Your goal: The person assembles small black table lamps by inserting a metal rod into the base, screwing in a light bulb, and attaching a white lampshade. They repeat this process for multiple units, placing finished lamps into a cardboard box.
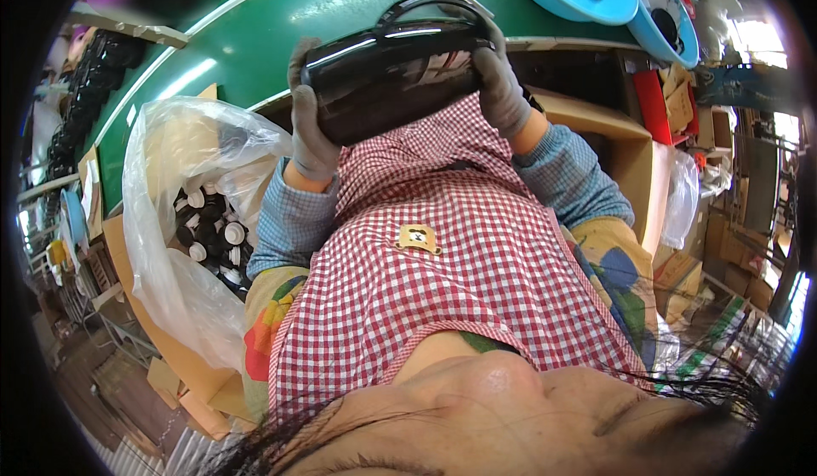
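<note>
A glossy black jug [383, 85] with a curved handle is held on its side in front of my apron, at the near edge of the green worktable [255, 25]. My left hand [311, 127], in a grey glove, presses against its left end. At the other end my right hand [504, 93], gloved the same way, closes round it with the thumb on the near side. The handle [430, 1] arches along the far side of the jug. Some of my fingers are hidden behind the body.
To my left, a carton [162, 327] lined with a clear plastic bag [145, 195] holds many black and white caps [213, 229]. Two blue basins [579, 4] of small parts stand at the far right, above a red box [654, 106]. Black glossy items [94, 85] line the far left.
</note>
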`<state>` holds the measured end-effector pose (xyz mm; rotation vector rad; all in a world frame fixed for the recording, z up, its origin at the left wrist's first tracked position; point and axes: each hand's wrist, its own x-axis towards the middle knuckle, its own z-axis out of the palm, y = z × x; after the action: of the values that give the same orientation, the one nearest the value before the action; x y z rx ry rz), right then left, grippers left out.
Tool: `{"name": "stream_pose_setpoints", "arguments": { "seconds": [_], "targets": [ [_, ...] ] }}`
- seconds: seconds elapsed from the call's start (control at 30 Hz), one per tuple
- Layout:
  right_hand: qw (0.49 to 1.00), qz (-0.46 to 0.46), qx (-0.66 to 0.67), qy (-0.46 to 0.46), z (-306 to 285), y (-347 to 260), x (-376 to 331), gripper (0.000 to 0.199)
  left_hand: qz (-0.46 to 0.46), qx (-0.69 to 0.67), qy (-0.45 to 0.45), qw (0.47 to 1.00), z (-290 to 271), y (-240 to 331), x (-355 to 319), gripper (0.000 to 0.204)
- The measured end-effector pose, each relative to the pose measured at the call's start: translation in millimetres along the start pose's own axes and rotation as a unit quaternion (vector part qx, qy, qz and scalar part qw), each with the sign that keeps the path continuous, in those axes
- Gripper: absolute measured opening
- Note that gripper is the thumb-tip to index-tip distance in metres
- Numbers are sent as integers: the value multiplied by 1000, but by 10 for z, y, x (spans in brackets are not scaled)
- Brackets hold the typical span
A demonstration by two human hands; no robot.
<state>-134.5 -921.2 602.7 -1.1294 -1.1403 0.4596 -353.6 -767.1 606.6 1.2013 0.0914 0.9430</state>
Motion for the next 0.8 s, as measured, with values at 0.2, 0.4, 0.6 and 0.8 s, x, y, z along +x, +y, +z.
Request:
{"name": "stream_pose_setpoints", "arguments": {
  "seconds": [0.2, 0.4, 0.6, 0.8],
  "targets": [
    [977, -63, -198, -51, 117, -339, -61, 111, -261, -317, -56, 910, -287, -265, -85, 91],
    [945, 6, -291, -149, 125, -497, -226, 138, -347, -396, -15, 850, -501, -954, -444, 71],
    [969, -49, -190, -151, 5, -342, -360, 129, -380, -352, -21, 855, -444, -995, -521, 63],
    [975, -22, -177, -136, -8, -322, -441, 124, -428, -190, 42, 883, -500, -1053, -552, 65]
  ]
}}
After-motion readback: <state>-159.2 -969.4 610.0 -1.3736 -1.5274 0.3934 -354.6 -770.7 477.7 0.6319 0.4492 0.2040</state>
